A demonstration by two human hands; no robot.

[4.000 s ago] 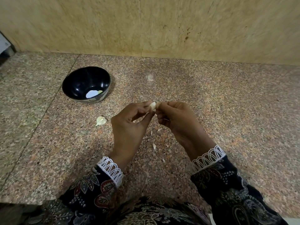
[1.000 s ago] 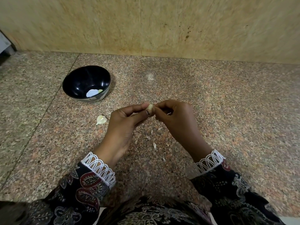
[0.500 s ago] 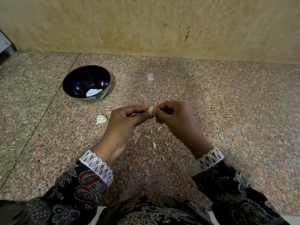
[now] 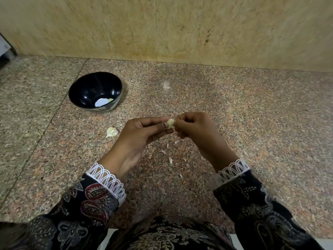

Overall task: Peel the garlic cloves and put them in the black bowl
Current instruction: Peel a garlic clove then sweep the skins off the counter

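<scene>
The garlic clove (image 4: 170,122) is small, pale cream and lumpy, with a ragged bit of papery skin sticking out at its lower edge. It is held above the tabletop (image 4: 252,112), pinched from both sides: the left hand (image 4: 142,134) has its grip closed on it between thumb and forefinger, and the right hand (image 4: 194,127) has its curled fingers closed on the other end.

The black bowl (image 4: 95,92) sits on the tabletop to the left and farther back, well apart from the hands. It is round, glossy and deep. Inside, near its lower wall, lie a pale round patch and a small yellowish-green piece; what they are is too small to tell.

A second clove (image 4: 111,132), whitish and still in its skin, lies on the tabletop between the bowl and the left hand. Thin white skin flakes (image 4: 170,159) are scattered below the hands.

The tabletop is speckled pinkish-grey granite; behind it stands a wall (image 4: 162,27) of mottled beige stone. Both sleeves (image 4: 93,199) are dark patterned cloth with white lace cuffs.
</scene>
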